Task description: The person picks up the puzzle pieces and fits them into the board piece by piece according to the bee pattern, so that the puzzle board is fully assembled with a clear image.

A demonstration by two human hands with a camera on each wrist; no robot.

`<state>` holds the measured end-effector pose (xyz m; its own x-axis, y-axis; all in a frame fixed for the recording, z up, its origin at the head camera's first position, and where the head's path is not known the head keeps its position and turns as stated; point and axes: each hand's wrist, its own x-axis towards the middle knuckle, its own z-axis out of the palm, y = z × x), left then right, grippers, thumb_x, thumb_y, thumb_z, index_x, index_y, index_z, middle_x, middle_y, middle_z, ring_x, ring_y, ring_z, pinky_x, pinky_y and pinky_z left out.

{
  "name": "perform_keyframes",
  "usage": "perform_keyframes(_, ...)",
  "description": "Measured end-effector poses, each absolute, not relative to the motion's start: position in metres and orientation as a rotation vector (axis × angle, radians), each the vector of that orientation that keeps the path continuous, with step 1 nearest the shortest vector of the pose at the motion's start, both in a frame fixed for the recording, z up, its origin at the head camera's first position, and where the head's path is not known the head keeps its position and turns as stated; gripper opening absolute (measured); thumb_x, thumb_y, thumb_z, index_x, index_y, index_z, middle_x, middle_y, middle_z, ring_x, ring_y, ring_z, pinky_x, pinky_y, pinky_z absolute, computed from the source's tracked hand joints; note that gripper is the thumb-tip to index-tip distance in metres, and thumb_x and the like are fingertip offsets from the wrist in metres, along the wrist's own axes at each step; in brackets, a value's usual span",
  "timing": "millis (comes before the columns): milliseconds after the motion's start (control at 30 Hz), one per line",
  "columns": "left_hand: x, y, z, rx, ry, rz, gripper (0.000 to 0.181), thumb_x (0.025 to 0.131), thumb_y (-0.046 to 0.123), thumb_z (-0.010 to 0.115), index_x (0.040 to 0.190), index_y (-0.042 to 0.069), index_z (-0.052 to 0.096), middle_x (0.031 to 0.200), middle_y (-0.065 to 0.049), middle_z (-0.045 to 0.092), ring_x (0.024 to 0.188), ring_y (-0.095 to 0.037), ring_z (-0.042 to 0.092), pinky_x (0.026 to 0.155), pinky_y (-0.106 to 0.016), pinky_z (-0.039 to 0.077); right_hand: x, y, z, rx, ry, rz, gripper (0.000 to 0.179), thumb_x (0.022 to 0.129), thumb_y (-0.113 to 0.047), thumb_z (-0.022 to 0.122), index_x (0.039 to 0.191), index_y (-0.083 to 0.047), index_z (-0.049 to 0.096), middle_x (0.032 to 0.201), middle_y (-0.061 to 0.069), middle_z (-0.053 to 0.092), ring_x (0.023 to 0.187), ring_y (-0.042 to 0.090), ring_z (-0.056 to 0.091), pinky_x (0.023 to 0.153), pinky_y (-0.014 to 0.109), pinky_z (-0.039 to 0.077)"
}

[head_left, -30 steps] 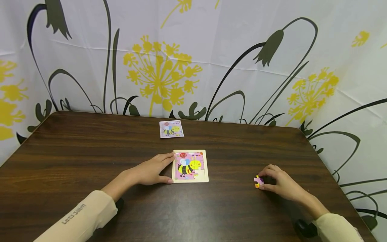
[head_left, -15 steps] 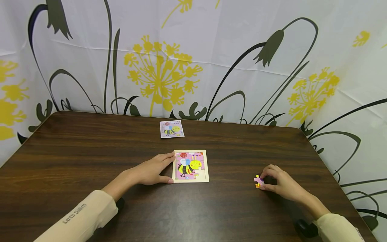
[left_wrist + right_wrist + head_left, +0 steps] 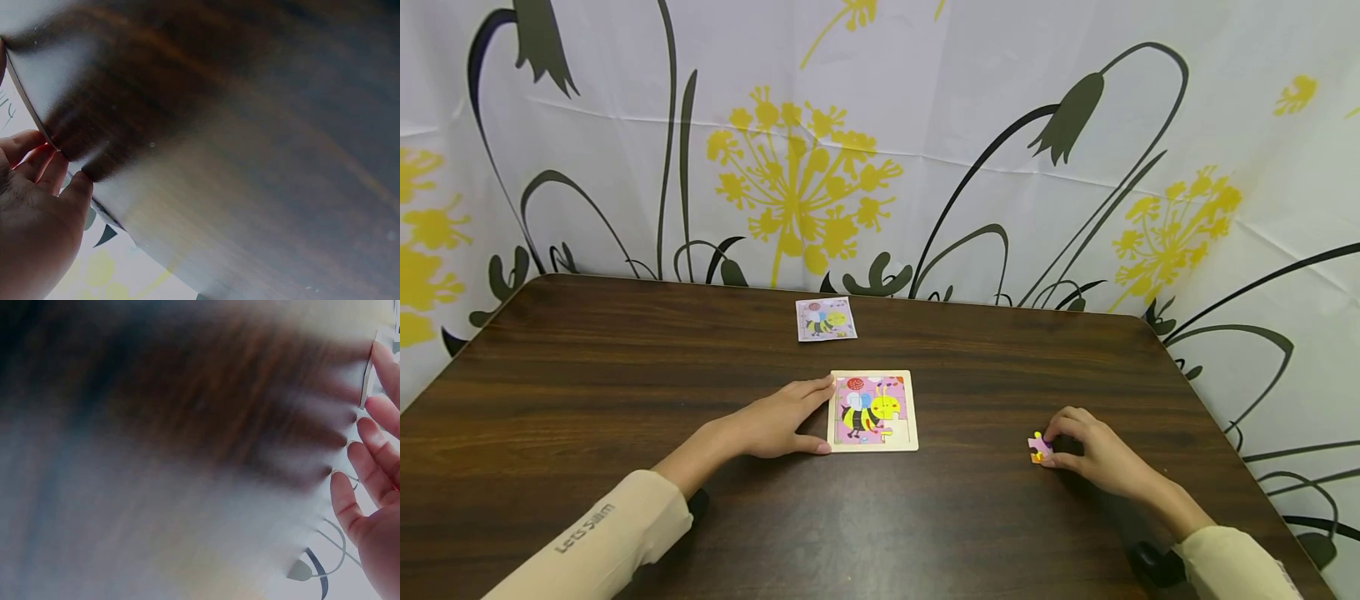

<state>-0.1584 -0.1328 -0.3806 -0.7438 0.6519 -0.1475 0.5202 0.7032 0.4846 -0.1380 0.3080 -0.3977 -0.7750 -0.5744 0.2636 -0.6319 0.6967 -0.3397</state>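
Note:
A square wooden jigsaw puzzle tray [image 3: 913,412] with a bee picture lies in the middle of the table. Its lower right corner shows bare wood. My left hand [image 3: 772,421] rests at the tray's left side, fingers at the upper corner and thumb at the lower one. In the left wrist view, the fingers of the left hand [image 3: 44,206] reach toward a thin edge. Well to the right of the tray, my right hand [image 3: 1093,450] pinches a pink, yellow and orange puzzle piece [image 3: 1039,448] between thumb and fingers. The right wrist view shows the right hand [image 3: 375,462] with fingers bent.
Behind the tray lies a small paper card [image 3: 826,319] printed with the same bee. The dark wood-grain table [image 3: 955,517] spreads around both hands. A white curtain [image 3: 955,100] with yellow and grey flowers hangs along its far edge.
Almost nothing differs. The right hand and its puzzle piece have shifted very slightly left; the left hand and the tray stay in place.

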Motion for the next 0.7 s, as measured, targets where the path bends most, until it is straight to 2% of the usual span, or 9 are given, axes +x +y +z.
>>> perform_keyframes(367, -0.158, -0.133, -0.38, 0.917, 2.603, 0.601, 0.078, 0.084, 0.036, 0.064, 0.141, -0.004, 0.028, 0.146, -0.019, 0.023, 0.132, -0.036, 0.023, 0.102, -0.049, 0.025, -0.146, 0.302, -0.394, 1.05, -2.753, 0.724, 0.024, 0.068, -0.016, 0.08, 0.082, -0.017, 0.06, 0.084, -0.011, 0.054, 0.077, 0.007, 0.05, 0.067, 0.024, 0.042)
perform_keyframes(700, -0.158, -0.133, -0.38, 0.915, 2.603, 0.598, 0.079, 0.084, 0.037, 0.064, 0.141, -0.004, 0.027, 0.147, -0.019, 0.022, 0.132, -0.035, 0.022, 0.102, -0.049, 0.025, -0.153, 0.285, -0.388, 0.989, -2.892, 0.777, 0.022, 0.072, -0.02, 0.078, 0.083, -0.012, 0.061, 0.082, -0.008, 0.057, 0.074, 0.008, 0.053, 0.065, 0.027, 0.046)
